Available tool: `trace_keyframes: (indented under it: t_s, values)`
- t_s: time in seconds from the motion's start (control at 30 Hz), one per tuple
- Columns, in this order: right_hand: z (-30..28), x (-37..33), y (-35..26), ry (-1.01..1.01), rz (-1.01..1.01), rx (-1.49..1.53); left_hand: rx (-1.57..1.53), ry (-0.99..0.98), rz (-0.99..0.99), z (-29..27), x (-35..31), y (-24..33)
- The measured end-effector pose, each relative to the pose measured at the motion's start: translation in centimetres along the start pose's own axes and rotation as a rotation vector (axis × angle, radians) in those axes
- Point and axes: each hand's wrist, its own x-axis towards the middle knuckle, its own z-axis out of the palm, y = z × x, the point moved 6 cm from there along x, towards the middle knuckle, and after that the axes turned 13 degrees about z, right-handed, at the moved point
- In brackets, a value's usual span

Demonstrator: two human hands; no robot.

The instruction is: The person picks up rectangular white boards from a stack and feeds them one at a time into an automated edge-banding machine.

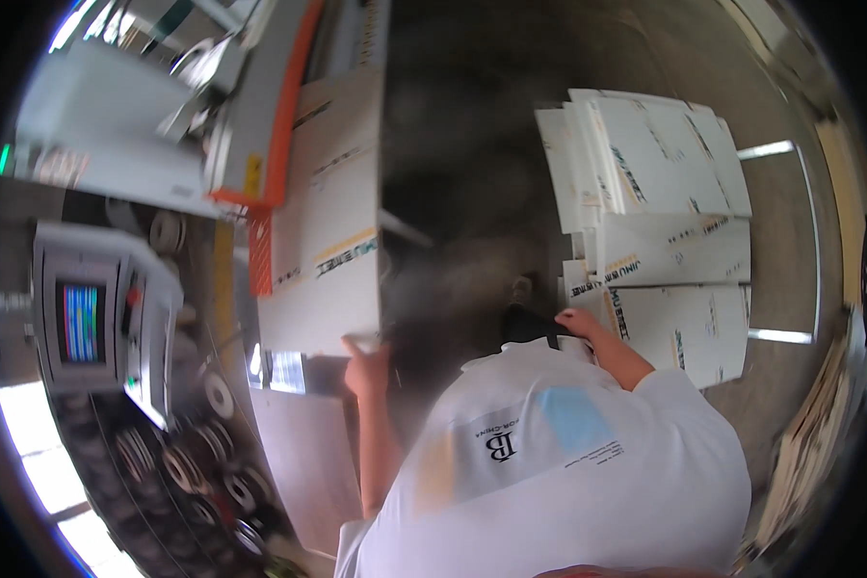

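A long white panel [332, 212] with printed strips lies along the orange-edged machine on my left. My left hand [366, 368] is at its near right corner, a digit over the top face and the other fingers bent at the edge. My right hand [576, 323] is at my waist, by the hem of my white shirt [549, 433], its fingers curled; whether anything is in them is hidden. Just past it, to the right, white printed panels [669, 159] are stacked in several piles.
The machine [284, 106] runs along the left with an orange guard. A control cabinet with a lit screen [84, 323] stands farther left, above edging rolls [220, 395]. A pale board surface [303, 462] is beside my left forearm. Boards [809, 443] lean at the far right.
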Motion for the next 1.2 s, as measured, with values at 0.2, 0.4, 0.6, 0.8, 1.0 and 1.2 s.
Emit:
trace_keyframes:
  t_s: [0.2,0.4,0.6,0.8,1.0,1.2]
  values:
    - [-8.1,3.2,-3.7,0.087,0.118,0.623,0.097,0.032,0.278,-1.7,4.1,3.0]
    - [-17.7,8.9,-1.4,0.266,0.3,1.357,-0.078,-0.08,0.643,0.4,4.4,11.1]
    - [-22.1,11.6,0.3,0.332,0.528,1.861,-0.064,-0.393,0.687,2.6,1.5,16.6]
    - [-20.9,12.0,1.2,0.301,0.572,1.883,-0.04,-0.471,0.685,2.8,1.4,17.5]
    - [-18.5,11.0,1.7,0.312,0.443,1.868,-0.013,-0.52,0.901,5.2,5.4,21.4]
    - [-13.6,7.3,-3.9,0.103,0.254,1.893,-0.493,-0.738,0.965,9.0,9.7,32.3]
